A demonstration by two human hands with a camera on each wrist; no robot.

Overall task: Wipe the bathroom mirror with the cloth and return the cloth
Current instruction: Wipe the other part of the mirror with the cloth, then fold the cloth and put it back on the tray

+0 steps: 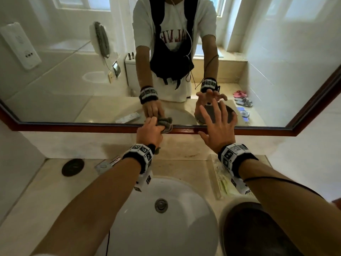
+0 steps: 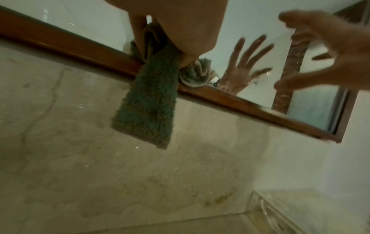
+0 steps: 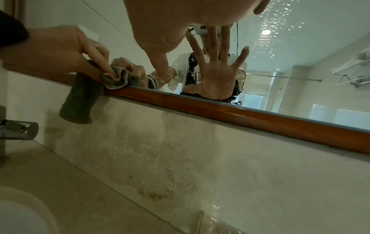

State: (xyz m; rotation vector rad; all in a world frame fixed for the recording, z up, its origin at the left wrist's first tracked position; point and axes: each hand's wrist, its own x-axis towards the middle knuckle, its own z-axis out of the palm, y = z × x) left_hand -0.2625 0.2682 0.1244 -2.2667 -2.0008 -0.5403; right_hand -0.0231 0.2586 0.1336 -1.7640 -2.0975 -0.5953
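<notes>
The bathroom mirror (image 1: 70,85) has a brown wooden frame (image 1: 88,126). My left hand (image 1: 150,131) grips a bunched grey cloth (image 1: 167,126) and presses it to the glass at the mirror's bottom edge. In the left wrist view one end of the cloth (image 2: 148,101) hangs down over the frame (image 2: 70,49). My right hand (image 1: 219,126) is open with its fingers spread, held up close to the glass to the right of the cloth. Whether it touches the glass I cannot tell. In the right wrist view the cloth (image 3: 118,79) sits left of my right hand (image 3: 170,28).
A white basin (image 1: 180,228) with a metal drain (image 1: 161,205) lies below my arms. A dark round bowl (image 1: 249,235) stands at the lower right, a clear tray (image 1: 219,180) behind it. A dark disc (image 1: 72,167) sits on the left counter. The tap (image 3: 18,129) is at left.
</notes>
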